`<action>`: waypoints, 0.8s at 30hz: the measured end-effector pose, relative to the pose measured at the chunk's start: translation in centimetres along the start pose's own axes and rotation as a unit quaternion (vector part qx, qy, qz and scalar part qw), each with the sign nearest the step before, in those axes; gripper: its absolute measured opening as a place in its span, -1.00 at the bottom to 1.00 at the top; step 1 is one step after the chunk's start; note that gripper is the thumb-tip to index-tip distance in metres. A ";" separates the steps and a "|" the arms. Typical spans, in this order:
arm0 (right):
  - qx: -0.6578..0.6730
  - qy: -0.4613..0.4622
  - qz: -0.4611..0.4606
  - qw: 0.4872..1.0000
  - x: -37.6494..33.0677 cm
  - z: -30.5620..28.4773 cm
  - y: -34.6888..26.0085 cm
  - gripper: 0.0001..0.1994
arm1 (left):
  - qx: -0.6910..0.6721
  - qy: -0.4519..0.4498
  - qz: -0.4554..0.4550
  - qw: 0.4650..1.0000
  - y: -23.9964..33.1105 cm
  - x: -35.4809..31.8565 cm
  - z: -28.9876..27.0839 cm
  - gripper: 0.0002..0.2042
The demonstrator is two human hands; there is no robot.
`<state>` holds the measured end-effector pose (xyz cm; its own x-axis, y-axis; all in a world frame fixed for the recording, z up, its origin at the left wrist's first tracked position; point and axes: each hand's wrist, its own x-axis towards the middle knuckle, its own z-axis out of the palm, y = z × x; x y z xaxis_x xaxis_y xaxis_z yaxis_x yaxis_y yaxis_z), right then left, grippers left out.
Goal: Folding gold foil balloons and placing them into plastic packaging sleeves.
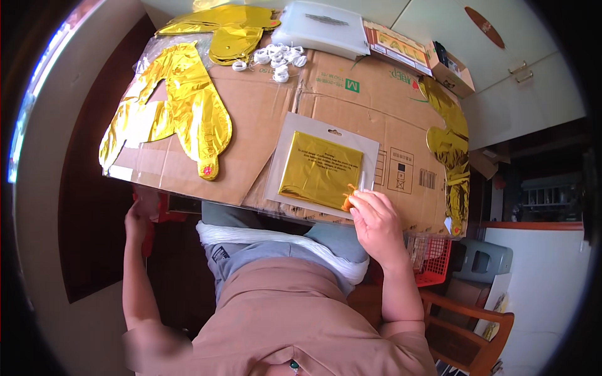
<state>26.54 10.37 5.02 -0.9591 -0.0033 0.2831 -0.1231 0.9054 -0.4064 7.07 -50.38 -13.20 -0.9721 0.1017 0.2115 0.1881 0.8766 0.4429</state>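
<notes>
So far one folded gold balloon lies in its clear packet on the cardboard surface; right hand fingers pinch its orange tab; left hand hangs off-edge, fingers unclear; flat foil balloons wait unpacked.

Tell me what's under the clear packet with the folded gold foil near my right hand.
The clear packet lies flat on brown flattened cardboard, with the right hand at its lower corner. Whatever the cardboard rests on is covered.

foil balloon: glossy gold; cardboard sheet: matt brown; packet: shiny foil
</notes>
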 end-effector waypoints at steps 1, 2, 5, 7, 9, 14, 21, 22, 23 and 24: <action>0.009 0.014 -0.002 1.000 -0.1 0.0 0.1 -0.69 | 0.122 0.052 0.137 0.982 0.2 0.4 1.1 -0.36; 0.019 0.027 -0.004 0.999 -0.4 -0.1 0.1 -0.67 | 0.126 -0.053 0.077 0.988 0.3 0.7 1.4 -0.29; -0.041 0.027 -0.035 0.998 -2.2 -1.1 -0.3 -0.53 | 0.113 -0.217 -0.061 0.968 9.3 3.1 0.6 -0.39; -0.066 0.014 -0.049 0.997 -3.8 -1.0 -0.4 -0.38 | 0.180 -0.212 -0.072 0.958 13.3 4.4 -0.2 -0.56; -0.096 0.008 -0.049 0.994 -5.0 -0.1 -0.3 -0.36 | 0.295 -0.094 0.076 0.948 16.9 4.1 -1.2 -0.67; -0.146 0.048 -0.089 0.984 -5.3 2.5 1.3 -0.50 | -0.031 -0.045 0.359 0.932 32.3 0.5 -5.7 -0.74; -0.123 0.098 -0.119 0.980 -5.0 1.9 2.3 -0.76 | -0.061 -0.187 0.548 0.813 37.6 3.6 1.2 -0.34; -0.115 0.101 -0.116 0.981 -5.2 1.7 2.5 -0.78 | -0.080 -0.166 0.564 0.805 37.1 3.6 2.0 -0.38; -0.099 0.101 -0.109 0.984 -5.2 1.4 2.7 -0.78 | -0.099 -0.145 0.579 0.796 36.6 3.4 2.7 -0.42; -0.081 0.100 -0.102 0.986 -5.3 1.2 2.9 -0.78 | -0.118 -0.125 0.592 0.788 36.6 3.1 2.8 -0.46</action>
<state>30.97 12.46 1.28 -0.8471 -0.1243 0.5168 -0.2516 0.9502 -0.1839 10.51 -16.71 1.26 -0.0879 0.8975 0.4322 0.9754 -0.0105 0.2201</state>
